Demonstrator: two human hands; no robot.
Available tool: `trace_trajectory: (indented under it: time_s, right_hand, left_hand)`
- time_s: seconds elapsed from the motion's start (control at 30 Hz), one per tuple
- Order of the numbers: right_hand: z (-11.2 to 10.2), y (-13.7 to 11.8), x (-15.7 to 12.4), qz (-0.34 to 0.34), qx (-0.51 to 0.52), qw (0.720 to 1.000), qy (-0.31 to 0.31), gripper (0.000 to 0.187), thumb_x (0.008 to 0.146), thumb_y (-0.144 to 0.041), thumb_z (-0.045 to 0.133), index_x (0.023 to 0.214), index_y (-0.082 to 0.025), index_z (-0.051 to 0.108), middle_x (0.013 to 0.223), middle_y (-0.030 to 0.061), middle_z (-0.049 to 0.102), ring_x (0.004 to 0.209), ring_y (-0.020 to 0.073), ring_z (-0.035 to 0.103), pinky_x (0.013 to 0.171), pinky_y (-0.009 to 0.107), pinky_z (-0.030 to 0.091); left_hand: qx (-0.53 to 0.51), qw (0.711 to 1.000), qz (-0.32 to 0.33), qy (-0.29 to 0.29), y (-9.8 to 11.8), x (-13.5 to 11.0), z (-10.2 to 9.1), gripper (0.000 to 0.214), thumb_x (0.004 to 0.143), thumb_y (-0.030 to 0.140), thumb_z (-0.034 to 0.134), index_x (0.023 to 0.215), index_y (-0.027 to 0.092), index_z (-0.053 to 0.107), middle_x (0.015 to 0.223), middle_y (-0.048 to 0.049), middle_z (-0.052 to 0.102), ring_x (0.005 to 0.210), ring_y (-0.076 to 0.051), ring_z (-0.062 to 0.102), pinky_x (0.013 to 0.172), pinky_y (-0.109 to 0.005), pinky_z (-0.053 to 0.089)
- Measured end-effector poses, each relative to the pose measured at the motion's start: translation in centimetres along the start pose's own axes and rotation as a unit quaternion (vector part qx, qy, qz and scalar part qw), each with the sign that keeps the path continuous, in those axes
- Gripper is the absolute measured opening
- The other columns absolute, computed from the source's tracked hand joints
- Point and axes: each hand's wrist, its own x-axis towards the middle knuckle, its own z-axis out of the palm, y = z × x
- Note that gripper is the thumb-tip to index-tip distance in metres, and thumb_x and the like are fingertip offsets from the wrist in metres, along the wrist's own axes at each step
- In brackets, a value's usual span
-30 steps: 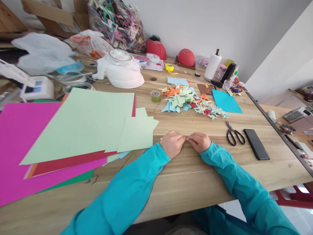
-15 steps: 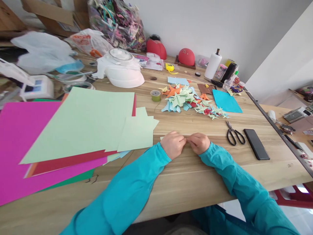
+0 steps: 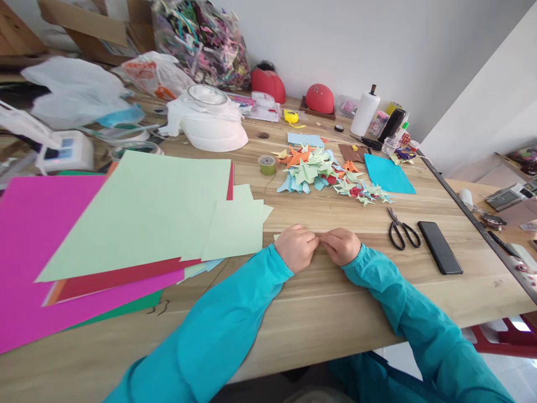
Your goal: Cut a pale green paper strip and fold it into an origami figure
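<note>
My left hand (image 3: 296, 249) and my right hand (image 3: 341, 247) meet knuckle to knuckle over the bare wood in front of me. Both are closed, with thumbs and fingers pinched together at the point where they touch. Whatever lies between the fingertips is hidden. A small tip of pale green paper (image 3: 276, 237) peeks out at the left edge of my left hand; whether it is held or lies on the table I cannot tell. Just left are smaller pale green sheets (image 3: 237, 229). Beyond my hands lies a pile of folded paper shapes (image 3: 312, 167) in green, orange, blue and red.
Large coloured sheets (image 3: 142, 212) cover the table's left side. Black-handled scissors (image 3: 403, 229) and a phone (image 3: 440, 247) lie right of my hands. A thread spool (image 3: 267, 164), a turquoise square (image 3: 389, 173) and a white bottle (image 3: 366, 113) stand or lie farther back.
My hands stay pinched together in nearly the same spot. Only a very slight shift of the view shows; nothing else has visibly moved.
</note>
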Motion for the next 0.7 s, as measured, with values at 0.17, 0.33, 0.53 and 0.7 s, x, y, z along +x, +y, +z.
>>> trace_trajectory:
  time_s: [0.17, 0.33, 0.53, 0.7]
  right_hand:
    - [0.1, 0.1, -0.1, -0.029, -0.031, 0.999, -0.025, 0.022, 0.082, -0.011, 0.041, 0.073, -0.015, 0.061, 0.065, 0.0049, 0.062, 0.058, 0.0135, 0.054, 0.058, 0.026, 0.04]
    - [-0.1, 0.1, -0.1, -0.018, -0.049, 0.998, -0.018, 0.022, 0.082, -0.011, 0.041, 0.075, -0.015, 0.062, 0.065, 0.0046, 0.063, 0.058, 0.0138, 0.054, 0.058, 0.025, 0.041]
    - [0.0, 0.8, -0.2, 0.036, -0.037, 0.999, 0.015, 0.021, 0.086, -0.019, 0.044, 0.079, -0.016, 0.064, 0.073, 0.0055, 0.067, 0.065, 0.0143, 0.059, 0.062, 0.024, 0.046]
    - [0.0, 0.7, -0.1, 0.043, -0.016, 0.999, 0.008, 0.02, 0.085, -0.028, 0.048, 0.086, -0.016, 0.064, 0.077, 0.006, 0.068, 0.069, 0.0151, 0.061, 0.064, 0.024, 0.047]
  left_hand:
    - [0.001, 1.0, -0.003, -0.025, 0.1, 0.0, 0.1, 0.018, 0.072, 0.01, 0.045, 0.06, 0.015, 0.057, 0.054, -0.0011, 0.056, 0.053, -0.013, 0.052, 0.055, -0.03, 0.033]
    - [-0.001, 1.0, -0.022, -0.021, -0.1, -0.1, 0.2, 0.02, 0.076, 0.012, 0.044, 0.063, 0.015, 0.059, 0.057, -0.0014, 0.059, 0.056, -0.014, 0.055, 0.056, -0.03, 0.034]
    - [0.001, 0.998, -0.061, -0.015, -1.0, -0.3, 0.2, 0.021, 0.082, 0.024, 0.045, 0.077, 0.016, 0.063, 0.067, -0.0042, 0.065, 0.067, -0.017, 0.059, 0.061, -0.031, 0.037]
    - [-0.001, 0.999, -0.045, -0.026, -1.0, -0.4, 0.4, 0.019, 0.081, 0.019, 0.046, 0.075, 0.016, 0.063, 0.066, -0.0031, 0.065, 0.064, -0.015, 0.059, 0.061, -0.03, 0.037]
